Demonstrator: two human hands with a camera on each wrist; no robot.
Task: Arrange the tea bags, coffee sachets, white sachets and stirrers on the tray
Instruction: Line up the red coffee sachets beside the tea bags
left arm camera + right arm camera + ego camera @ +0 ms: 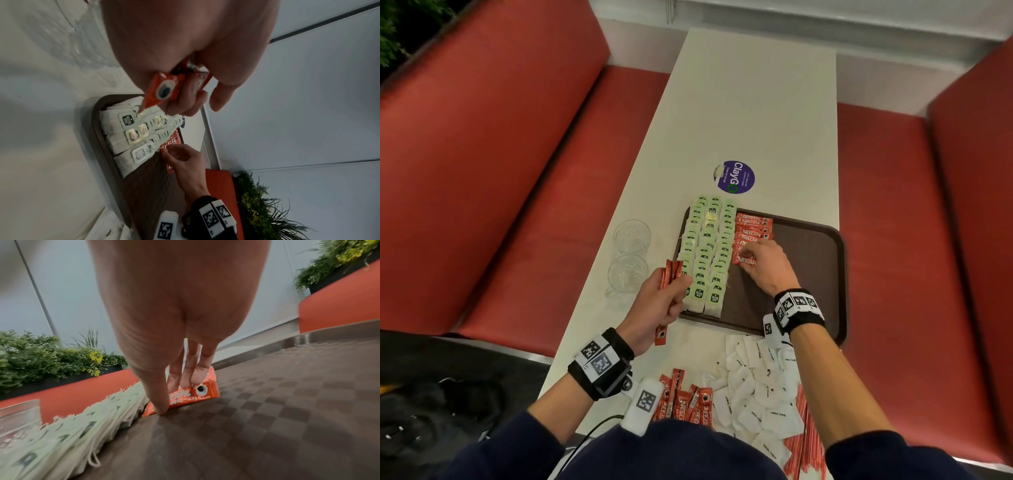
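Observation:
A brown tray lies on the white table. Three columns of green-tagged tea bags fill its left part, with a column of red coffee sachets beside them. My right hand pinches the nearest coffee sachet at the column's near end, thumb on its near edge against the tray floor. My left hand hovers over the tray's left near corner and grips a small bundle of coffee sachets, seen close in the left wrist view.
Loose coffee sachets, a heap of white sachets and red stirrers lie on the table near me. Two glass cups stand left of the tray. A purple sticker lies beyond it. Red benches flank the table.

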